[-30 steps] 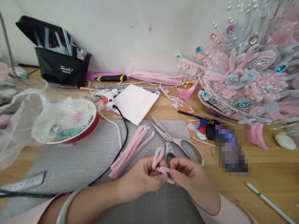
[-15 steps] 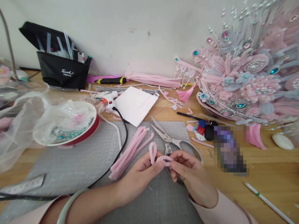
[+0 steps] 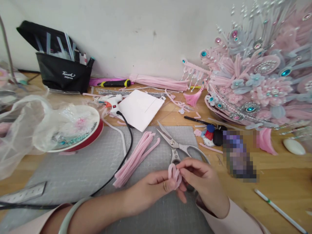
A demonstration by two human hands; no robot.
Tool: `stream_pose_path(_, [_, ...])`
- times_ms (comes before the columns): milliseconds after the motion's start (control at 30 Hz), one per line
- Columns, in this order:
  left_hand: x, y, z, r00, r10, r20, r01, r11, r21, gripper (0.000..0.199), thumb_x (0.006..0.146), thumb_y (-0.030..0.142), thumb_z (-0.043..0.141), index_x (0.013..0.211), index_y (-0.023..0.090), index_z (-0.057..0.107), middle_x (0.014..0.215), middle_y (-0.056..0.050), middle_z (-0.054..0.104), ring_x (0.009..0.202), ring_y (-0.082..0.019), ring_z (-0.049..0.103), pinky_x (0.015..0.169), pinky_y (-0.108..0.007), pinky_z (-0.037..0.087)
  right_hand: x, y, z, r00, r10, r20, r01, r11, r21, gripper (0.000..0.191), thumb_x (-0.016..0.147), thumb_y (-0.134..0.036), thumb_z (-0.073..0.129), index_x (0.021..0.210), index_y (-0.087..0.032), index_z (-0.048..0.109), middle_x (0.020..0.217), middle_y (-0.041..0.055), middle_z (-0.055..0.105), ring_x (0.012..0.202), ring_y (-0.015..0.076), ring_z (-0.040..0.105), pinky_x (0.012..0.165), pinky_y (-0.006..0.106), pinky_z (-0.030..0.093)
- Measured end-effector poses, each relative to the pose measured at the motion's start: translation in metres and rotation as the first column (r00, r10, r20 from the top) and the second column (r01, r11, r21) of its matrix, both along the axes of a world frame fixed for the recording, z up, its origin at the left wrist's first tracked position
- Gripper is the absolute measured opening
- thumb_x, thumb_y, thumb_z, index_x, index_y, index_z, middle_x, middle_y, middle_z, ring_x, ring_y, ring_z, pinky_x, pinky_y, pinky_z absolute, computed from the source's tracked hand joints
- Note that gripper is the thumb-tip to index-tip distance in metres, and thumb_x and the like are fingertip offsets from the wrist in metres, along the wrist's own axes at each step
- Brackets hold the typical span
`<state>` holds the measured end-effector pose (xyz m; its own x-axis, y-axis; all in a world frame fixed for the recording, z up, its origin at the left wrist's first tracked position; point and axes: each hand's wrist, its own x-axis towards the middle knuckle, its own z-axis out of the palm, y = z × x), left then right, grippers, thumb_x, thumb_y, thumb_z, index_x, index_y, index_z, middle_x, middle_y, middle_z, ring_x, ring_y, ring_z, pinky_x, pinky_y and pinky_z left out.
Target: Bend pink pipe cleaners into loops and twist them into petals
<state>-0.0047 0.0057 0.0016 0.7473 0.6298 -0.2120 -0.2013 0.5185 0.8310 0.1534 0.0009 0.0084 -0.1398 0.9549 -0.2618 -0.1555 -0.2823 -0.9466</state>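
Single head-worn view from close above the worktable [image 3: 280, 177], forward and down toward the wall [image 3: 117, 42]

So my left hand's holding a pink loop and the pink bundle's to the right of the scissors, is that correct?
Not quite: in the head view, the pink bundle lies to the left of the scissors. Your left hand does hold a pink loop.

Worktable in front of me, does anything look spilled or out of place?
Nothing looks spilled. Slightly untidy, though: loose pink scraps lie scattered right of the white card, and the scissors lie blades apart near your right hand.
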Motion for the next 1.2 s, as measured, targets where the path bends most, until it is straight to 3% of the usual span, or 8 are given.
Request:
stream_pose_path(100, [-0.0002, 0.0001, 0.0031, 0.999, -0.038, -0.004, 0.038, 0.999, -0.029, 0.026, 0.082, 0.034, 0.047, 0.083, 0.011, 0.059, 0.074, -0.005, 0.061, 0.077, -0.015, 0.054, 0.078, -0.028, 0.036, -0.0005, -0.0002, 0.0009, 0.999, -0.022, 0.023, 0.022, 1.000, 0.020, 0.009, 0.066, -0.025, 0.069, 0.067, -0.017, 0.068, 0.056, -0.0001, 0.058, 0.048, 0.0082, 0.051, 0.046, 0.020, 0.041])
stream_pose_path(200, [-0.0009, 0.0011, 0.0061, 0.999, -0.028, -0.029, 0.028, 0.999, -0.025, 0.025, 0.084, 0.032, 0.045, 0.079, 0.012, 0.060, 0.072, -0.005, 0.062, 0.077, -0.015, 0.054, 0.078, -0.028, 0.035, 0.0011, -0.0006, 0.0004, 0.998, -0.008, -0.055, 0.002, 0.994, -0.109, 0.014, 0.067, -0.030, 0.068, 0.076, -0.019, 0.069, 0.055, -0.0012, 0.058, 0.047, 0.0067, 0.049, 0.046, 0.018, 0.039])
stream_pose_path(333, [-0.0025, 0.0013, 0.0056, 0.998, -0.036, 0.046, 0.038, 0.998, -0.055, 0.031, 0.083, 0.037, 0.044, 0.077, 0.011, 0.060, 0.069, -0.006, 0.062, 0.073, -0.016, 0.053, 0.075, -0.028, 0.034, 0.0024, 0.0007, -0.0002, 0.975, 0.061, -0.212, -0.104, 0.974, -0.202, 0.020, 0.061, -0.029, 0.074, 0.079, -0.021, 0.070, 0.072, 0.0010, 0.064, 0.064, 0.0092, 0.056, 0.060, 0.021, 0.043])
stream_pose_path(467, [-0.0039, -0.0003, 0.0024, 0.991, -0.055, 0.119, 0.066, 0.994, -0.087, 0.036, 0.079, 0.043, 0.049, 0.073, 0.010, 0.060, 0.068, -0.007, 0.060, 0.069, -0.017, 0.051, 0.073, -0.029, 0.035, 0.0002, 0.0014, -0.0030, 0.947, 0.132, -0.293, -0.173, 0.978, -0.117, 0.018, 0.059, -0.029, 0.075, 0.076, -0.023, 0.070, 0.073, -0.0012, 0.061, 0.069, 0.0097, 0.055, 0.066, 0.022, 0.042])
stream_pose_path(600, [-0.0035, -0.0016, 0.0012, 0.986, -0.077, 0.146, 0.097, 0.987, -0.131, 0.033, 0.078, 0.042, 0.051, 0.073, 0.011, 0.060, 0.070, -0.008, 0.060, 0.068, -0.016, 0.051, 0.072, -0.029, 0.035, -0.0023, 0.0006, -0.0071, 0.955, 0.111, -0.273, -0.134, 0.989, -0.065, 0.014, 0.060, -0.029, 0.075, 0.072, -0.023, 0.071, 0.069, -0.0027, 0.056, 0.067, 0.0088, 0.052, 0.064, 0.020, 0.040])
stream_pose_path(1067, [0.0002, -0.0022, 0.0013, 0.975, -0.158, 0.155, 0.177, 0.978, -0.113, 0.031, 0.080, 0.040, 0.049, 0.068, 0.012, 0.055, 0.066, -0.007, 0.059, 0.069, -0.015, 0.053, 0.072, -0.027, 0.040, -0.0036, 0.0008, -0.0083, 0.941, 0.106, -0.321, -0.150, 0.982, -0.118, 0.013, 0.056, -0.028, 0.077, 0.061, -0.019, 0.069, 0.060, -0.0031, 0.054, 0.057, 0.0077, 0.048, 0.056, 0.020, 0.035])
stream_pose_path(1200, [0.0000, -0.0016, 0.0039, 0.981, -0.165, 0.103, 0.171, 0.984, -0.053, 0.033, 0.080, 0.040, 0.048, 0.070, 0.011, 0.059, 0.069, -0.007, 0.061, 0.072, -0.015, 0.054, 0.074, -0.027, 0.039, -0.0042, 0.0001, -0.0078, 0.948, 0.099, -0.304, -0.143, 0.982, -0.126, 0.014, 0.056, -0.027, 0.077, 0.060, -0.018, 0.068, 0.059, -0.0034, 0.054, 0.057, 0.0072, 0.048, 0.056, 0.019, 0.035])
